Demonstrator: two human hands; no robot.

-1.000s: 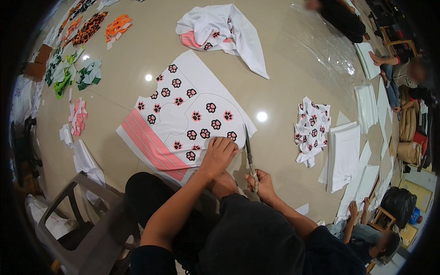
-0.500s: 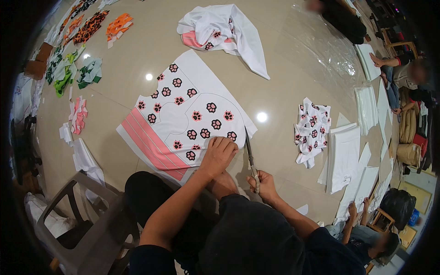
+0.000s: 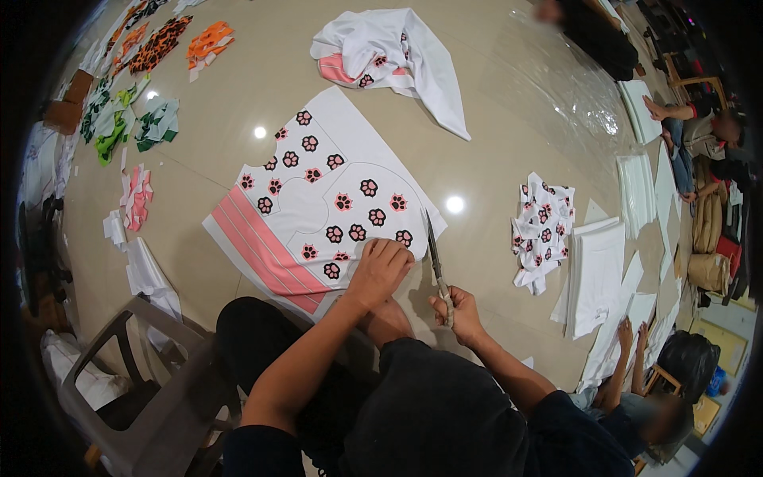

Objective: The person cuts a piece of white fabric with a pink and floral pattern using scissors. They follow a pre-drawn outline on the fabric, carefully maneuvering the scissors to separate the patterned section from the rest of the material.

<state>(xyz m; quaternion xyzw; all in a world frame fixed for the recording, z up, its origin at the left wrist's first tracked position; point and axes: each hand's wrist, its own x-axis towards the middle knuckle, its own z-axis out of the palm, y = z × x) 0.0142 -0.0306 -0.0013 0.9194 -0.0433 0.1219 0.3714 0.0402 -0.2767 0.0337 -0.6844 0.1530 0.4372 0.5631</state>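
A white printed sheet (image 3: 318, 199) with black-and-pink paw prints and pink stripes lies flat on the shiny floor in front of me. My left hand (image 3: 380, 270) presses palm-down on its near right edge. My right hand (image 3: 457, 312) grips the handles of long scissors (image 3: 435, 258), whose blades point away from me along the sheet's right edge. My dark-clothed knees and torso fill the lower picture.
A crumpled white and pink sheet (image 3: 393, 52) lies farther off. A pile of paw-print cut-outs (image 3: 544, 226) and stacks of white sheets (image 3: 600, 274) sit to the right. Coloured scraps (image 3: 131, 119) line the left. A grey plastic chair (image 3: 135, 389) stands at lower left. Other people sit at right.
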